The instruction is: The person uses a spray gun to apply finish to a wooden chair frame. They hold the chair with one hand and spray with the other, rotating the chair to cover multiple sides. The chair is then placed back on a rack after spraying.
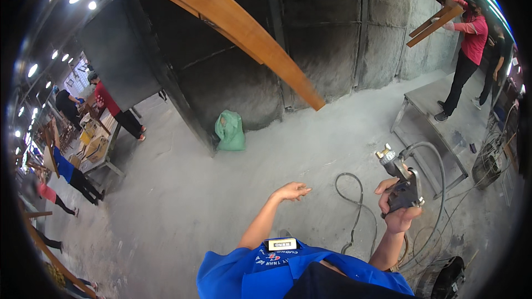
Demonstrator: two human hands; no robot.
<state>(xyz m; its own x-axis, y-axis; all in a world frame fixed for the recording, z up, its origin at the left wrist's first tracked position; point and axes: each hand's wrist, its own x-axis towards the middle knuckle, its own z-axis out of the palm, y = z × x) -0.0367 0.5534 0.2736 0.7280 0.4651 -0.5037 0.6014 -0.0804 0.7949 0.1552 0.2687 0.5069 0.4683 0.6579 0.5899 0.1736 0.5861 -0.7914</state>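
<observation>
My right hand (400, 210) is closed round the grip of a black spray gun (407, 192). A brass-coloured nozzle (384, 154) tops the gun, and a grey hose (438, 160) curves from it down to the floor. My left hand (292, 191) is held out over the floor with nothing in it, its fingers loosely bent and apart. Above and ahead of both hands, touched by neither, hangs a long, curved, brown wooden piece (249, 33); its upper end runs out of view.
A dark, dusty wall (321, 44) stands ahead, with a green sack (230, 131) at its foot. On a metal platform (438, 116) at right, a person (471, 39) holds wooden parts. Cables (354, 210) loop across the floor. People work at a table (102, 152) at left.
</observation>
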